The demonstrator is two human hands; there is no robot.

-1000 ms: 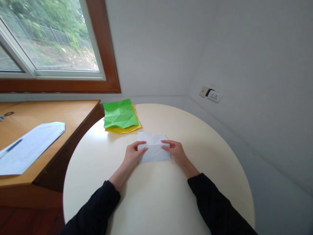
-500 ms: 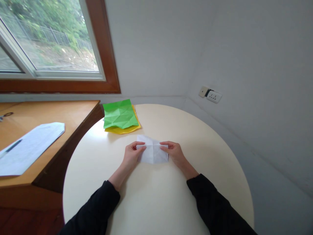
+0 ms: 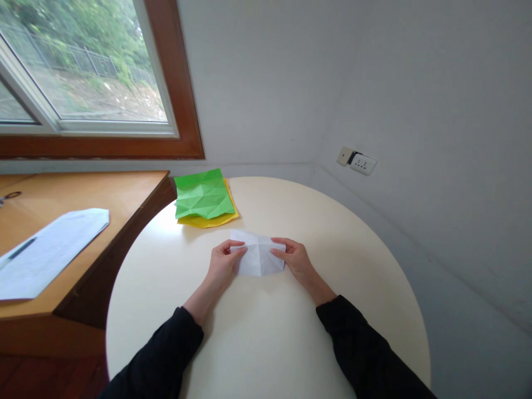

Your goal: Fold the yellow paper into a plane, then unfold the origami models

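Observation:
Between my two hands is a small sheet of white paper [image 3: 259, 260], creased down the middle and across. My left hand [image 3: 223, 260] pinches its left side, thumb on the near face. On the opposite side my right hand [image 3: 294, 256] grips the paper the same way, thumb and fingers closed on it. Some of the fingers are hidden behind the sheet. Beyond my left hand lies a creased green sheet of paper [image 3: 203, 194] on top of a yellow sheet [image 3: 208, 222].
The round cream table [image 3: 266, 343] lies under my arms. To the left, a wooden desk [image 3: 137, 191] carries papers [image 3: 62, 249], a pen [image 3: 21, 249] and partly visible scissors [image 3: 11, 195]. A wall socket [image 3: 363, 163] is at the right, a window [image 3: 91, 66] at upper left.
The crease band across the white paper looks a little more spread out now. Both hands keep their hold and have barely moved.

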